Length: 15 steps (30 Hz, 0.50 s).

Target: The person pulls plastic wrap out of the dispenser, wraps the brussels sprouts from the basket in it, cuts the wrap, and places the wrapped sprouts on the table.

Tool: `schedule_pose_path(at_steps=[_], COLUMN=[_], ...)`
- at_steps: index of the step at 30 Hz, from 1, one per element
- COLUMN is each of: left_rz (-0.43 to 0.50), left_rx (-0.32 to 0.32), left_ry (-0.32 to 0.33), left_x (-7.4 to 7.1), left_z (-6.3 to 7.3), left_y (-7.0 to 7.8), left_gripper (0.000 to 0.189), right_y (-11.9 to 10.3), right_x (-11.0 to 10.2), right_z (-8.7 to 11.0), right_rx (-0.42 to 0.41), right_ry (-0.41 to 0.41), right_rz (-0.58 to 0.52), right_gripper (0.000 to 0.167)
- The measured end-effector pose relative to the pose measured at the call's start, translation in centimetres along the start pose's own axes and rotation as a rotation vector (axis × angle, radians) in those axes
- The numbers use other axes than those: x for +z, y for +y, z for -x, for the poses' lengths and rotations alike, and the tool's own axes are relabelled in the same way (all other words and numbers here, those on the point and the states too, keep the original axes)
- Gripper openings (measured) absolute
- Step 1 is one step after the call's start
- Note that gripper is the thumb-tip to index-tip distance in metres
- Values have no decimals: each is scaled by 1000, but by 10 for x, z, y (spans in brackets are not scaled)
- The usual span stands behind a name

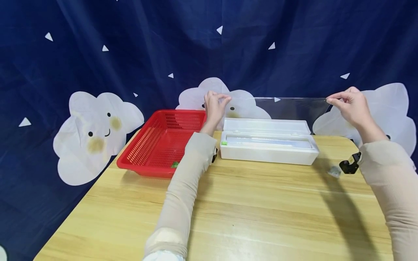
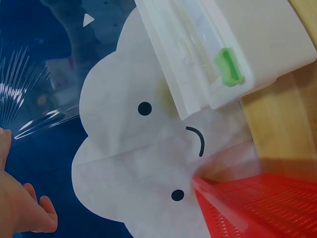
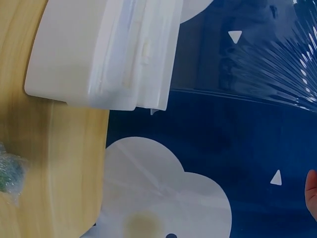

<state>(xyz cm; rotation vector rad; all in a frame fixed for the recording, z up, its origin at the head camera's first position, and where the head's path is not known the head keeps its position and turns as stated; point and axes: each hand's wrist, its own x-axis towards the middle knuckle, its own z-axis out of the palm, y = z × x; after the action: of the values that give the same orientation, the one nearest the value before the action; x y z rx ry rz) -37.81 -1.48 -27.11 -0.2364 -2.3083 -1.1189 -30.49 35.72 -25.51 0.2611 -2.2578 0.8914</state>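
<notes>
A clear sheet of cling film [image 1: 290, 107] is stretched upright between both hands, above the back of a white cling film dispenser [image 1: 267, 154]. My left hand [image 1: 213, 108] pinches the sheet's upper left corner between thumb and forefinger. At the upper right corner my right hand [image 1: 352, 108] pinches it the same way. The dispenser's lid [image 1: 266, 125] is raised, and a green slide cutter [image 2: 229, 67] sits at its left end. Creases fan out through the film [image 2: 15, 94] near the left fingers. Only a small part of the right hand [image 3: 312, 196] shows in the right wrist view.
Left of the dispenser, a red plastic basket [image 1: 138, 167] holds something small and green [image 1: 175, 164]. A small film-wrapped bundle [image 1: 334, 171] lies on the wooden table [image 1: 235, 217] at the right. Behind the table hangs a dark blue curtain [image 1: 137, 43] with cloud shapes.
</notes>
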Motion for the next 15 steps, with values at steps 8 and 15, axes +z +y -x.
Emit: schedule_pose_path(at_steps=[8,15], left_rz=[-16,9], left_rx=[25,25], left_ry=[7,5], left_x=[-6,-10], left_z=[-4,-5], left_y=[6,12], left_gripper=[23,22], right_y=[-6,-10], right_x=[-4,-9], right_z=[-5,-7], right_rx=[-20,-30], right_ry=[28,43], right_rz=[-11,-23], right_gripper=[46,54])
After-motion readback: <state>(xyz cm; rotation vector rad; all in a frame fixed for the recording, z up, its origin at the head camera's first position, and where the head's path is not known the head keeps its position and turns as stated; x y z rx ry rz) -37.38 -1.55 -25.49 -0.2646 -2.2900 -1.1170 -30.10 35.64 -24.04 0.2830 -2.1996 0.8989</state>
